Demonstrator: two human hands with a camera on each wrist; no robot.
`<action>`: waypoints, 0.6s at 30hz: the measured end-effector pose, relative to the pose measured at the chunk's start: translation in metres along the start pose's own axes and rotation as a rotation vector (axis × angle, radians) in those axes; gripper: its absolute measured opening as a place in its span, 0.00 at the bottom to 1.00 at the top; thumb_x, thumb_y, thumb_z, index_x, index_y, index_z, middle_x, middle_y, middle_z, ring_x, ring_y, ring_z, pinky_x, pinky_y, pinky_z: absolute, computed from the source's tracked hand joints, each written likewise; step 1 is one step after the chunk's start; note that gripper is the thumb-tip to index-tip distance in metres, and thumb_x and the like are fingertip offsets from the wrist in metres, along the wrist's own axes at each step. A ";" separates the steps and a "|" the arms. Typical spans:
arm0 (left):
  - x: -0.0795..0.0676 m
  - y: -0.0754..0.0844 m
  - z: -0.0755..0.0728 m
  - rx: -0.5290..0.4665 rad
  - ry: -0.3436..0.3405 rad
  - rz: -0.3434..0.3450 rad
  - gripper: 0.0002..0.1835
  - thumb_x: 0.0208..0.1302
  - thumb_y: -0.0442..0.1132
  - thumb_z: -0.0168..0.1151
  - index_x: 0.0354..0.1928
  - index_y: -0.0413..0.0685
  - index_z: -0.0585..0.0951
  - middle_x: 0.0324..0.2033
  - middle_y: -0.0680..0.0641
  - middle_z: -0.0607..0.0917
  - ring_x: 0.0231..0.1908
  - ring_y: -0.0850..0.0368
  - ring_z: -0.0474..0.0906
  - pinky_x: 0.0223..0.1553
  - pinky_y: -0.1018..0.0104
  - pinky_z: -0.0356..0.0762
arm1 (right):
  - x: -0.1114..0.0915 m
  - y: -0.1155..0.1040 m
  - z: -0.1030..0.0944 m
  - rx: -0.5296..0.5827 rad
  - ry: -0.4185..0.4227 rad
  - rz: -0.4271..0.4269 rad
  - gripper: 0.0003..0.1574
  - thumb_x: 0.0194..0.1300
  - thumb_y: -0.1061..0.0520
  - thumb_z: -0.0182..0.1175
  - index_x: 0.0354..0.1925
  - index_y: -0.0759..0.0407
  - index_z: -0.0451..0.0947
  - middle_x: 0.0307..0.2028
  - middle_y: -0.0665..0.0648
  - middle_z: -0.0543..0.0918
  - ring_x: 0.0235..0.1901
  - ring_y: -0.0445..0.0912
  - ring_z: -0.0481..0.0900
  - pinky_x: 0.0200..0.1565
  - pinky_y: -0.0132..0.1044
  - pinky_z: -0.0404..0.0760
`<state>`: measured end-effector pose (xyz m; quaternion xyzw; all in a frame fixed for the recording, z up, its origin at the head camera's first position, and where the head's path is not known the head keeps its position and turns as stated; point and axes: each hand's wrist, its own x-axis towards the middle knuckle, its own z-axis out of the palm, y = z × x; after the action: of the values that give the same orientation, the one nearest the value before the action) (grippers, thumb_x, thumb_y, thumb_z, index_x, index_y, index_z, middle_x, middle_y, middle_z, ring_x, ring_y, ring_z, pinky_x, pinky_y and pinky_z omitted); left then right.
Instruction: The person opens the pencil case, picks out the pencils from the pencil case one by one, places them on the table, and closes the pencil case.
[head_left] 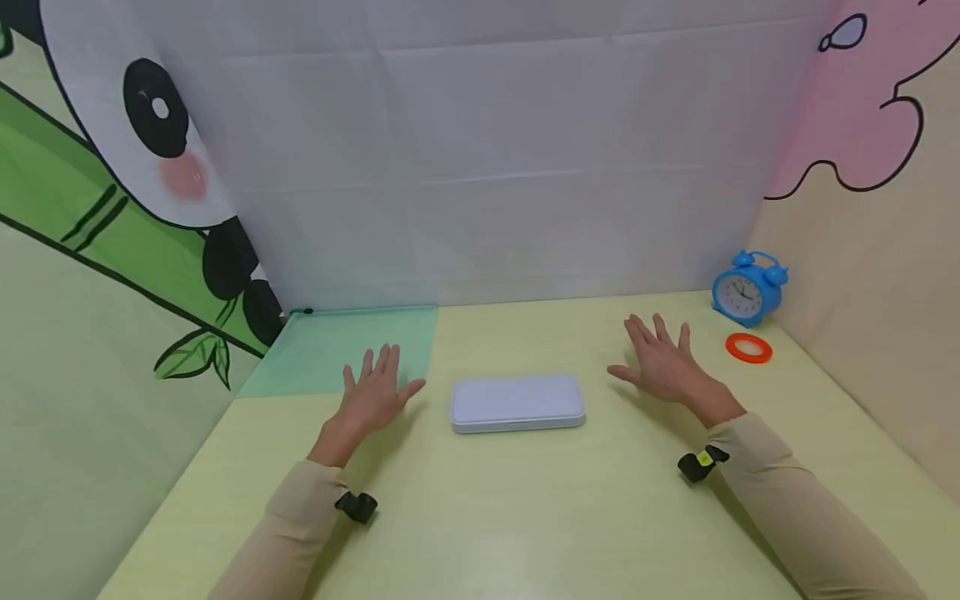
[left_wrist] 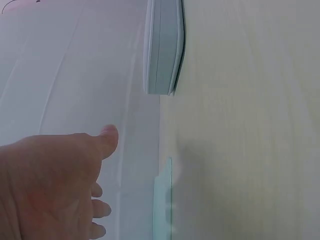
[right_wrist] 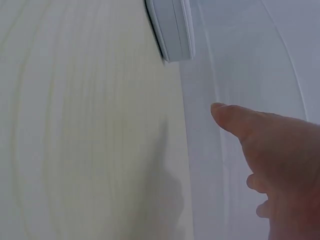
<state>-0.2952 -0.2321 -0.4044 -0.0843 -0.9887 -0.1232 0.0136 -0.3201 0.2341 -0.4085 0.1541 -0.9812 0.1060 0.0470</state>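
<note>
While whole only in head view, case (head_left: pixel 517 402); left hand (head_left: pixel 373 400) and right hand (head_left: pixel 667 368) spread.

One case (head_left: pixel 517 402), one mat (head_left: pixel 315 354), one clock (head_left: pixel 742 293), one ring (head_left: pixel 749 359) (two hands (head_left: pixel 371 402) (head_left: pixel 667 368)).

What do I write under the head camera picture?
Left hand and right hand outspread, a pale case between them, a blue alarm clock at back right.

Readable text: none | alarm clock dial (head_left: pixel 738 297): markings too small | yellow wrist tag (head_left: pixel 704 458): unreadable
</note>
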 end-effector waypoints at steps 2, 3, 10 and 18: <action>-0.001 -0.001 -0.001 -0.006 -0.008 0.003 0.48 0.75 0.63 0.46 0.78 0.35 0.43 0.77 0.32 0.45 0.75 0.32 0.34 0.67 0.27 0.26 | 0.001 -0.004 -0.001 0.021 -0.001 -0.007 0.60 0.69 0.32 0.57 0.78 0.67 0.44 0.76 0.70 0.47 0.74 0.71 0.35 0.63 0.74 0.24; -0.002 -0.001 -0.002 -0.008 -0.013 0.005 0.48 0.74 0.64 0.46 0.78 0.36 0.43 0.77 0.33 0.45 0.75 0.32 0.34 0.67 0.27 0.27 | 0.001 -0.006 -0.001 0.039 -0.005 -0.013 0.60 0.69 0.32 0.57 0.78 0.67 0.44 0.76 0.70 0.47 0.74 0.71 0.35 0.63 0.74 0.23; 0.000 0.007 0.001 -0.092 -0.026 0.086 0.49 0.74 0.63 0.49 0.78 0.37 0.43 0.77 0.35 0.48 0.75 0.33 0.38 0.68 0.28 0.35 | 0.001 -0.019 0.000 0.196 -0.028 -0.078 0.61 0.68 0.30 0.56 0.78 0.65 0.43 0.77 0.68 0.48 0.75 0.68 0.36 0.65 0.72 0.22; 0.007 0.028 0.002 -0.271 -0.079 0.181 0.50 0.73 0.64 0.50 0.79 0.39 0.41 0.77 0.37 0.49 0.76 0.38 0.42 0.72 0.39 0.43 | 0.002 -0.042 0.000 0.279 -0.049 -0.158 0.59 0.68 0.31 0.57 0.79 0.62 0.45 0.77 0.64 0.51 0.76 0.65 0.38 0.66 0.70 0.25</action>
<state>-0.2975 -0.2034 -0.3993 -0.1791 -0.9511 -0.2504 -0.0255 -0.3093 0.1940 -0.4003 0.2382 -0.9427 0.2335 0.0096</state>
